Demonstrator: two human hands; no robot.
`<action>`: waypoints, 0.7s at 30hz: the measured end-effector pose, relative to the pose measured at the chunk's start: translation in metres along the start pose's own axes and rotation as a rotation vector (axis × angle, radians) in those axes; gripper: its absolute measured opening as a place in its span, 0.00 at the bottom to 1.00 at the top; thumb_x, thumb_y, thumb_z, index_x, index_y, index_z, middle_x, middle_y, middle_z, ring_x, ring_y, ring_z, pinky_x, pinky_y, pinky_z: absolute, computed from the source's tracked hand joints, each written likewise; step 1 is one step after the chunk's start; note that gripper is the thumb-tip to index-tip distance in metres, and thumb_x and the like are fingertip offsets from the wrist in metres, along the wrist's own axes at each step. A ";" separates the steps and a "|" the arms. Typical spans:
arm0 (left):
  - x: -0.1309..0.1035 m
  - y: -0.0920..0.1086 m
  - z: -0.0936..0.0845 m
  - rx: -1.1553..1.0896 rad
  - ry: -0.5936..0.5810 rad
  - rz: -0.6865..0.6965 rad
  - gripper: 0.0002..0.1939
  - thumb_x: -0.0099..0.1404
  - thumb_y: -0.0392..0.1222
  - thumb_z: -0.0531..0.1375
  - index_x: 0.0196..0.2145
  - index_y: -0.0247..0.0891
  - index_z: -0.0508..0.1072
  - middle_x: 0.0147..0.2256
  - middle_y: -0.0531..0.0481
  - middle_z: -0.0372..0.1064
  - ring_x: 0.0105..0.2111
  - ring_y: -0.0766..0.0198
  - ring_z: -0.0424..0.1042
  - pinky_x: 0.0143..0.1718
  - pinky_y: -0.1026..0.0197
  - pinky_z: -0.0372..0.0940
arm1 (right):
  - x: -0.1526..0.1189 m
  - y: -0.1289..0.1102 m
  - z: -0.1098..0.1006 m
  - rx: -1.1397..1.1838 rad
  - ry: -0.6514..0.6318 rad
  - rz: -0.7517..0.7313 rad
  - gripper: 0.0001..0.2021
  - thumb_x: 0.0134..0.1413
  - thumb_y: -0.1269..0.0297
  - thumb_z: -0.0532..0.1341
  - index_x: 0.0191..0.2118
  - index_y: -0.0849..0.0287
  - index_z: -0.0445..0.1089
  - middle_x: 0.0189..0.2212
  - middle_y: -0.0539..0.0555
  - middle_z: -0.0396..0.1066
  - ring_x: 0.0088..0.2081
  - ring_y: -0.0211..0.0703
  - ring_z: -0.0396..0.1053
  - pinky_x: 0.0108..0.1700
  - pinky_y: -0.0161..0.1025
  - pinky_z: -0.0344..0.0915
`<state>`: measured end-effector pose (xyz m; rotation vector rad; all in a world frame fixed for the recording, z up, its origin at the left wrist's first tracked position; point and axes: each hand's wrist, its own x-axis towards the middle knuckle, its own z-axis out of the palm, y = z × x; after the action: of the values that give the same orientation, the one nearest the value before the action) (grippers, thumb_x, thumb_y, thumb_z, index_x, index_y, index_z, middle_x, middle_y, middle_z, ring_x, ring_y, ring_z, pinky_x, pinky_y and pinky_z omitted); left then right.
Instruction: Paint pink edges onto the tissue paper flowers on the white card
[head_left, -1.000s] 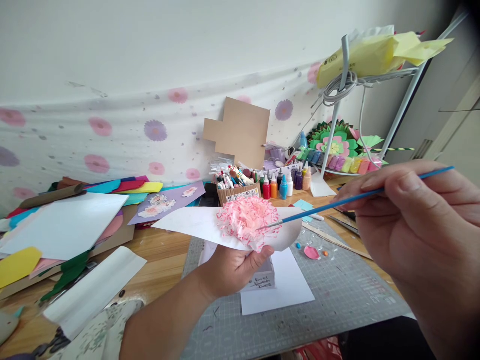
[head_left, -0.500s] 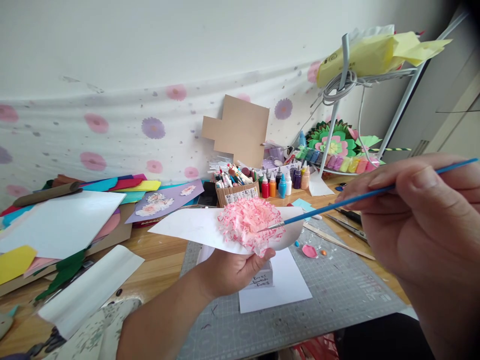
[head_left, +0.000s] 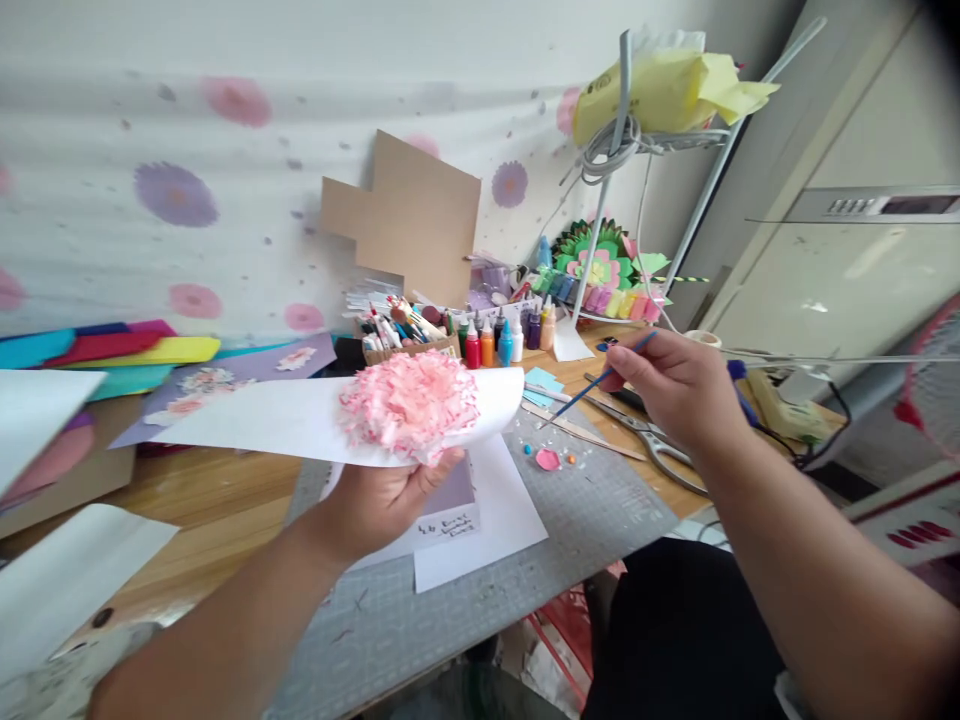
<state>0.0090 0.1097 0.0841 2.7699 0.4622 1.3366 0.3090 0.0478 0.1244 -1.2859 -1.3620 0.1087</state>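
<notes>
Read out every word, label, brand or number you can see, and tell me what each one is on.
Nothing reads clearly.
Handwriting on the pale box by the left hand: too blurred.
Printing on the yellow bag: too blurred.
Any print on the cardboard pen box: too small, partly hidden.
Marks on the silver panel, right: too small.
Red marks, lower right: can't tell if they're lettering.

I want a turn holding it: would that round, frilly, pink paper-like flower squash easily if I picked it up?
The round, frilly, pink paper-like flower is probably light: the left hand alone supports it and the curved white paper sheet. Its thin, ruffled petals would likely bend or squash if pinched.
</notes>
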 end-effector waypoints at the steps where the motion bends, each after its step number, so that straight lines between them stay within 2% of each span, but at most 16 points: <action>1: 0.001 0.000 0.001 0.002 0.008 0.003 0.28 0.70 0.39 0.58 0.66 0.50 0.61 0.60 0.50 0.70 0.64 0.49 0.64 0.67 0.44 0.58 | -0.002 0.004 -0.001 -0.053 -0.056 0.022 0.09 0.53 0.60 0.66 0.26 0.58 0.73 0.19 0.51 0.73 0.19 0.35 0.66 0.23 0.34 0.58; 7: 0.001 -0.001 0.003 0.012 0.035 -0.036 0.24 0.70 0.41 0.58 0.63 0.52 0.65 0.58 0.53 0.72 0.65 0.48 0.61 0.66 0.43 0.59 | -0.015 0.029 0.003 -0.257 -0.343 0.074 0.14 0.59 0.53 0.61 0.28 0.57 0.72 0.21 0.50 0.74 0.20 0.33 0.62 0.25 0.35 0.57; 12: 0.000 -0.002 0.004 0.015 0.038 -0.032 0.25 0.70 0.42 0.58 0.64 0.52 0.64 0.59 0.52 0.71 0.65 0.48 0.62 0.66 0.42 0.59 | -0.017 0.045 0.007 -0.358 -0.518 0.108 0.16 0.65 0.53 0.59 0.35 0.61 0.70 0.28 0.48 0.71 0.27 0.33 0.68 0.33 0.36 0.69; 16: 0.001 0.000 0.002 -0.015 0.014 -0.013 0.27 0.71 0.39 0.57 0.66 0.52 0.61 0.58 0.52 0.72 0.64 0.49 0.63 0.66 0.44 0.59 | -0.017 0.047 0.006 -0.389 -0.576 0.111 0.14 0.65 0.54 0.59 0.36 0.61 0.71 0.29 0.48 0.71 0.28 0.33 0.68 0.33 0.36 0.70; 21: -0.001 0.000 0.001 -0.015 -0.007 -0.026 0.30 0.70 0.38 0.58 0.67 0.50 0.59 0.58 0.49 0.72 0.63 0.48 0.64 0.66 0.45 0.59 | -0.017 0.052 0.009 -0.348 -0.536 0.063 0.16 0.65 0.52 0.58 0.34 0.61 0.71 0.25 0.47 0.70 0.23 0.31 0.65 0.29 0.33 0.67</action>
<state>0.0093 0.1093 0.0831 2.7459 0.4843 1.3198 0.3281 0.0614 0.0740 -1.6672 -1.8541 0.2858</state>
